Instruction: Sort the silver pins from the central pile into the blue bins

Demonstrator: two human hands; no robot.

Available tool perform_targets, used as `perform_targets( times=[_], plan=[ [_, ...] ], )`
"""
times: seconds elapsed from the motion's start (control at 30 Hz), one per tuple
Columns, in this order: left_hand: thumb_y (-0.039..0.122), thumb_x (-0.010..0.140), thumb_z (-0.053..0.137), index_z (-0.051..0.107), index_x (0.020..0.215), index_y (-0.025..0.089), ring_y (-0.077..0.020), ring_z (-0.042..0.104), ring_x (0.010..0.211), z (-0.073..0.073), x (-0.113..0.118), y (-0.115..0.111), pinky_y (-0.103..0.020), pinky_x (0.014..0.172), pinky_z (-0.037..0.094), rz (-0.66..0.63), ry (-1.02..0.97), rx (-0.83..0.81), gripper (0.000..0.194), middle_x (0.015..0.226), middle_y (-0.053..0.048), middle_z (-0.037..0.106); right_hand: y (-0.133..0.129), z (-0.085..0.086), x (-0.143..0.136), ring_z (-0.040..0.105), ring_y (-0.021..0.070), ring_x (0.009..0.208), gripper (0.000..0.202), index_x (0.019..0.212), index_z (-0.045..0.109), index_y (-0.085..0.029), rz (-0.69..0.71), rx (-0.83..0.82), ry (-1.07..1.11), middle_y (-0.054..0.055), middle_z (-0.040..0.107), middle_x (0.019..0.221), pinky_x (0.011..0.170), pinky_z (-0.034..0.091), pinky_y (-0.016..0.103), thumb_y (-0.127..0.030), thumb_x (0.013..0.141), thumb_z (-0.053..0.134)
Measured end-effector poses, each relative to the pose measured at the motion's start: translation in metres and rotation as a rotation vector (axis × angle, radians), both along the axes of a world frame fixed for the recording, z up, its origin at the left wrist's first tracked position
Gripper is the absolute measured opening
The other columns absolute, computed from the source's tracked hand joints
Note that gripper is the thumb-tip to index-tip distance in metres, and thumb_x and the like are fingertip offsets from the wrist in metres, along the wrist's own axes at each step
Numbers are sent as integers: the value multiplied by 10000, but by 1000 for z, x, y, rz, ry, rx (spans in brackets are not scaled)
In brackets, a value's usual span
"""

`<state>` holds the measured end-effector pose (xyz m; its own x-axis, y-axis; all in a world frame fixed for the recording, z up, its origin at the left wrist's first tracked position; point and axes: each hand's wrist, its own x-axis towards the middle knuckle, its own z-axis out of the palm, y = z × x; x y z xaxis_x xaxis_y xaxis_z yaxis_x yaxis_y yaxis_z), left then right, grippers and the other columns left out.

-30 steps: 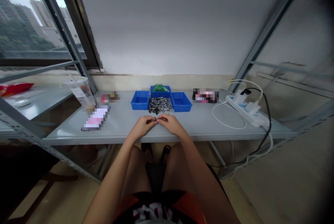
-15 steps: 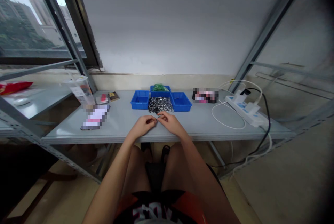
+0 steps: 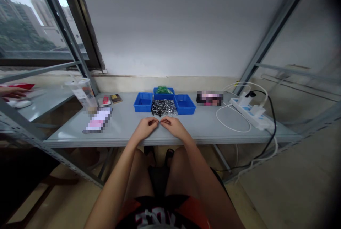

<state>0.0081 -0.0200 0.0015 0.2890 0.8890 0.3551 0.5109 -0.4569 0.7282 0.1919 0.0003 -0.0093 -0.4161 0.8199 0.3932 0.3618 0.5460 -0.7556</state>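
My left hand (image 3: 148, 126) and my right hand (image 3: 171, 125) meet fingertip to fingertip just above the front of the table. Both are closed in a pinch. Whatever lies between the fingertips is too small to make out. Right behind them is a pile of small metal pieces (image 3: 163, 107), silvery and dark, slim like screws. Around the pile stand a left blue tray (image 3: 143, 108), a right blue tray (image 3: 185, 110) with a thin piece near its back edge, and a back blue tray (image 3: 163, 96) holding green packets (image 3: 163, 89).
On the left of the grey table (image 3: 122, 129) are a phone (image 3: 98, 119), a clear plastic cup (image 3: 84, 92) and a small dark box (image 3: 116, 98). A blurred-out item (image 3: 209, 98) and a power strip (image 3: 252, 113) with looped cables lie right. Another person's hand (image 3: 12, 92) shows far left.
My right fingers have curled in and lowered slightly, and both hands stay together at the same spot. Another person's hand has come into view at the far left.
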Motion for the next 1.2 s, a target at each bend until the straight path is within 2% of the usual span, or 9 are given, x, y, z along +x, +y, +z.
perform_targets(
  times=[0.23, 0.57, 0.8, 1.2],
  plan=[
    [300, 810, 513, 687, 869, 120, -166, 589, 733, 0, 0, 1, -241, 676, 425, -4, -5, 2, 257, 823, -54, 699, -3, 2, 0, 610, 146, 769, 115, 854, 645, -185, -5, 26, -2, 26, 678, 829, 722, 445, 260, -251, 849, 552],
    [276, 809, 473, 701, 841, 127, -176, 601, 747, 0, 0, 1, -245, 686, 425, 26, 41, 8, 274, 815, -39, 706, -3, 3, 0, 592, 142, 745, 127, 839, 642, -187, -13, 23, -25, 18, 671, 811, 707, 433, 256, -275, 848, 551],
    [284, 801, 492, 691, 892, 123, -177, 608, 753, 0, 1, 2, -249, 696, 436, 60, 3, -6, 271, 839, -54, 706, -4, 3, 1, 581, 139, 751, 169, 833, 631, -190, -7, 47, -45, 11, 663, 815, 702, 411, 252, -298, 876, 508],
    [267, 773, 511, 681, 862, 120, -169, 600, 737, 1, 1, 0, -251, 687, 451, 28, -28, -21, 242, 802, -53, 695, -3, 2, 1, 581, 143, 758, 181, 841, 637, -190, -17, 62, -47, 14, 662, 819, 699, 410, 251, -299, 878, 497]
  ],
)
